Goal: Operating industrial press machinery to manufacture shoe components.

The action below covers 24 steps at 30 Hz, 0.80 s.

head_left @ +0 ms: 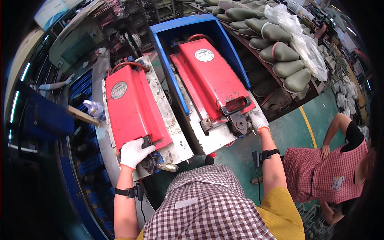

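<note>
- Your left hand [138,153], in a white knit glove, grasps the left black handle [147,141] on the left red cover [130,106], near the front edge of its pale surface [178,140].
- Your right hand [258,120], gloved too, is at the front right corner of the right red cover [212,76] — its fingertips are hidden, so you cannot tell whether it grips anything.
- Beside that hand, the right black handle [236,106] stands above a dark, round-faced fitting [240,123] at the front edge of the right pale surface [212,143].
- Around the right cover's back and sides — a blue metal hood [184,25].
- Beyond the right surface's right edge, olive footwear [288,69] lies piled beside clear plastic [308,48].
</note>
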{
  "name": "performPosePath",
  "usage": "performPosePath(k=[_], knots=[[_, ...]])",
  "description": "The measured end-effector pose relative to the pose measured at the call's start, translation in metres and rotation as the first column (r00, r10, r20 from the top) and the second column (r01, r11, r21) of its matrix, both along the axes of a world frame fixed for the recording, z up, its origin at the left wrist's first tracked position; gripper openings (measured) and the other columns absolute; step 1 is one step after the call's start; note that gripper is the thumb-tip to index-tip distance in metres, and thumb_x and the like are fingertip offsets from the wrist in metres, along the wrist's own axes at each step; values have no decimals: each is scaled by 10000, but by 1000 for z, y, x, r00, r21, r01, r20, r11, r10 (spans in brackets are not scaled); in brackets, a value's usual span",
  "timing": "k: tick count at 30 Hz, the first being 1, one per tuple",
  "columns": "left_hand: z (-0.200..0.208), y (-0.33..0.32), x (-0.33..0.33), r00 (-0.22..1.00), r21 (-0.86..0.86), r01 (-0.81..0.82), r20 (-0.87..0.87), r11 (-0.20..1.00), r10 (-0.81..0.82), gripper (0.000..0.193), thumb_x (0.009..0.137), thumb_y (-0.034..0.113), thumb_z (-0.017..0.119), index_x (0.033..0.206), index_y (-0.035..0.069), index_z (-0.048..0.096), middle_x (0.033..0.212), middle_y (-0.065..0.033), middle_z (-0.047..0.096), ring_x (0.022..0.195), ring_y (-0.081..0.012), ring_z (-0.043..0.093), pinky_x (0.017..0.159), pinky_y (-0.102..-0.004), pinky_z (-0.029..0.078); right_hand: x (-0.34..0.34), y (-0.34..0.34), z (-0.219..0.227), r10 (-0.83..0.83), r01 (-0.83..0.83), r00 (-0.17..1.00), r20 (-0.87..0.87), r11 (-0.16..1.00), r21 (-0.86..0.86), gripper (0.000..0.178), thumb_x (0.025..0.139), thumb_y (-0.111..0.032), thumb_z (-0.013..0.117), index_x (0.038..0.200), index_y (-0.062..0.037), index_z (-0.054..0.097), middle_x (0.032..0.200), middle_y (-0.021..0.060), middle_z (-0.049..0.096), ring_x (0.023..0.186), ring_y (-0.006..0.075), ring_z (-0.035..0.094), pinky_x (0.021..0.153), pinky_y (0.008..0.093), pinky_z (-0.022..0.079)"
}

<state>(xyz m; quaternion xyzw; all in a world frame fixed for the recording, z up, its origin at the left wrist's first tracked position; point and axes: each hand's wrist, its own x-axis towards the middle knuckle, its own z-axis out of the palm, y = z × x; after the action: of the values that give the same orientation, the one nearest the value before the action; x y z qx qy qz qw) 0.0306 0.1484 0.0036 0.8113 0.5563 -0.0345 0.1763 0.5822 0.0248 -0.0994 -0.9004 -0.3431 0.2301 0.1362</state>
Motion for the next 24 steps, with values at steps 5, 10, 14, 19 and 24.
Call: performPosePath(k=[5, 10, 14, 19, 24], knots=[[2, 0, 1, 999, 1, -10, 32, 1000, 10, 566, 784, 650, 728, 837, 88, 750, 808, -185, 725, 807, -358, 728, 748, -474, 562, -3, 6, 0, -66, 64, 995, 72, 997, 37, 522, 967, -497, 540, 1231, -83, 717, 1224, 224, 706, 1187, 418, 649, 1008, 452, 506], [0, -1, -1, 1000, 54, -15, 26, 998, 13, 567, 793, 645, 733, 812, 77, 727, 767, -181, 713, 775, -358, 724, 721, -476, 555, -13, 9, 15, -178, 175, 982, 62, 983, 51, 505, 953, -526, 525, 1238, -154, 712, 1263, 208, 691, 1186, 425, 648, 1013, 482, 513], [-4, -3, -2, 992, 80, -72, 112, 994, 63, 509, 835, 581, 730, 782, 76, 700, 721, -168, 694, 729, -359, 710, 691, -462, 546, -9, 5, 10, -198, 193, 979, 56, 978, 79, 512, 948, -535, 527, 1247, -159, 704, 1266, 213, 689, 1196, 438, 639, 1017, 482, 509], [-48, -15, -1, 638, 209, -443, 756, 872, 143, 215, 955, 258, 720, 901, 50, 716, 711, -72, 683, 652, -174, 664, 618, -354, 512, 0, 4, -5, -187, 183, 982, 33, 979, 91, 516, 945, -540, 538, 1269, -175, 706, 1291, 193, 688, 1214, 421, 640, 1033, 474, 502], [-32, -30, 70, 239, -55, -402, 957, 914, 162, 179, 1011, 95, 636, 1154, -6, 672, 979, -37, 698, 890, -126, 666, 795, -282, 554, -9, 4, 6, -192, 188, 981, 30, 976, 109, 502, 947, -529, 546, 1278, -190, 710, 1311, 175, 684, 1239, 390, 636, 1057, 448, 495]])
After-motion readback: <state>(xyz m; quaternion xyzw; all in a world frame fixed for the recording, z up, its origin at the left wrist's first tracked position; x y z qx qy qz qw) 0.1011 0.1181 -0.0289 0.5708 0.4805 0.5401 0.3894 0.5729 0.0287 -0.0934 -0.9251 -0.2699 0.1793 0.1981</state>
